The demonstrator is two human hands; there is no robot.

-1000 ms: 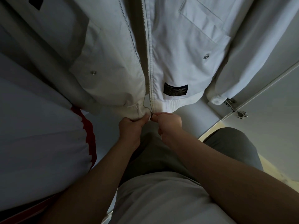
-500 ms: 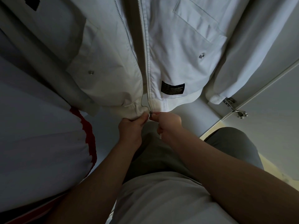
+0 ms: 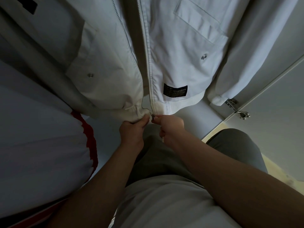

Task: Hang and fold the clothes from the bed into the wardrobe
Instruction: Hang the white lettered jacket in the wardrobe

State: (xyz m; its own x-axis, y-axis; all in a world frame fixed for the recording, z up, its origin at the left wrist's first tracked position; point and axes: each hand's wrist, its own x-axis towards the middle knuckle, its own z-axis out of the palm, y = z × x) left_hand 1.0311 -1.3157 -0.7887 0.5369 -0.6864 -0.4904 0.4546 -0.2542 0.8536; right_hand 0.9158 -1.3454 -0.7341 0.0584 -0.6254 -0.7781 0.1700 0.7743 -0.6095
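Note:
A white zip jacket (image 3: 177, 51) hangs in front of me, its front open, with a black label (image 3: 175, 92) near the ribbed hem. My left hand (image 3: 132, 131) grips the bunched left hem at the bottom of the zip. My right hand (image 3: 171, 129) pinches the zip slider (image 3: 152, 116) at the bottom of the right zip edge. The two hands are nearly touching under the hem.
A white garment with a red trim (image 3: 89, 139) hangs at the left. Another pale garment with a black patch (image 3: 28, 5) hangs behind at the upper left. The wardrobe door with a metal hinge (image 3: 239, 111) stands at the right. The wardrobe floor (image 3: 194, 119) lies below the jacket.
The jacket hem and both hands have shifted very slightly down and left in view. The hands keep the same hold at the zip's bottom end.

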